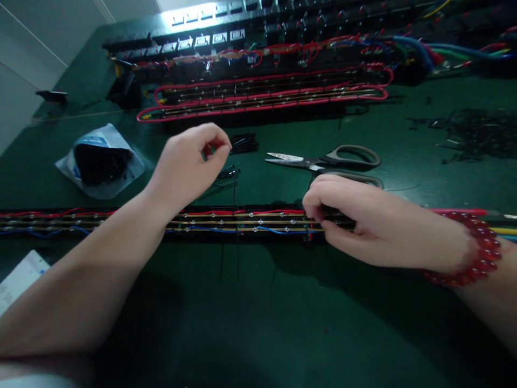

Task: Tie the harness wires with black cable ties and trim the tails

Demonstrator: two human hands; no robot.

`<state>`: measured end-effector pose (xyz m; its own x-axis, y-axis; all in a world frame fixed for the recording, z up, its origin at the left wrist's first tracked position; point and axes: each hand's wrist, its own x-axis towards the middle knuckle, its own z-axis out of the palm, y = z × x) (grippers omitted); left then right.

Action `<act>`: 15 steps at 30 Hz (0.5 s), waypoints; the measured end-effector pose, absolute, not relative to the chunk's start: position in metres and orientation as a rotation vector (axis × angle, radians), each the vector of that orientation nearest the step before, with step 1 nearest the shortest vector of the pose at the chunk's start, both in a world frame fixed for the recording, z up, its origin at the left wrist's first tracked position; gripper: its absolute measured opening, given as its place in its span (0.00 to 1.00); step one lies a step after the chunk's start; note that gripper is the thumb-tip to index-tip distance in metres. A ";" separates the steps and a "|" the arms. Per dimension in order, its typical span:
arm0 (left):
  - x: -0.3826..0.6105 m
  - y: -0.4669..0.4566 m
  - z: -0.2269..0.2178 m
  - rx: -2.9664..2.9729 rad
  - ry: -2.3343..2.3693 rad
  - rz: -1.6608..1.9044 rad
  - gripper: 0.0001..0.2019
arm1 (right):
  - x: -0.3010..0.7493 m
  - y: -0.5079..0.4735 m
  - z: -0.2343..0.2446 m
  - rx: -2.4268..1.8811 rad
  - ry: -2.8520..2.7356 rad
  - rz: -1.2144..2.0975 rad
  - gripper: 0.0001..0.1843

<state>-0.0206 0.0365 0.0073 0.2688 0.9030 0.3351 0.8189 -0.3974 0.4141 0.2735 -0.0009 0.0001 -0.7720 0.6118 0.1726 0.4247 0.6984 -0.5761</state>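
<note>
My left hand [194, 161] is raised over the far side of a long wired strip, thumb and forefinger pinched together; what they hold, if anything, is too small to make out. The wired strip [266, 222] runs across the table with brass-coloured rods and red and blue wires. Just below the left fingers, a thin black cable tie [236, 194] crosses it. At the strip's right part my right hand [359, 221], wearing a red bead bracelet [480, 248], has its fingers curled in a pinch against it; their tips' contents are hidden. Scissors [323, 161] lie open just beyond this hand.
A plastic bag [100, 161] of small black pieces stands left. Loose black ties [244, 143] lie behind the strip, and a black scrap pile [480, 132] is at right. Red-edged wired assemblies [262, 102] line the back. A white paper [24, 277] lies near the left arm.
</note>
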 end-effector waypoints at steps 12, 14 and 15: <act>-0.022 0.047 -0.013 2.431 1.629 0.098 0.08 | 0.274 -0.002 0.002 -0.865 -2.525 0.808 0.05; -0.023 0.047 -0.013 2.433 1.636 0.108 0.07 | 0.274 -0.002 0.003 -0.872 -2.529 0.802 0.05; -0.023 0.047 -0.013 2.440 1.637 0.112 0.07 | 0.273 -0.002 0.003 -0.875 -2.529 0.802 0.05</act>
<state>-0.0225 0.0471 -0.0127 0.3832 0.9224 -0.0488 0.9072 -0.3660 0.2075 0.2734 -0.0016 0.0029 -0.7500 0.6476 0.1341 0.4520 0.6500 -0.6109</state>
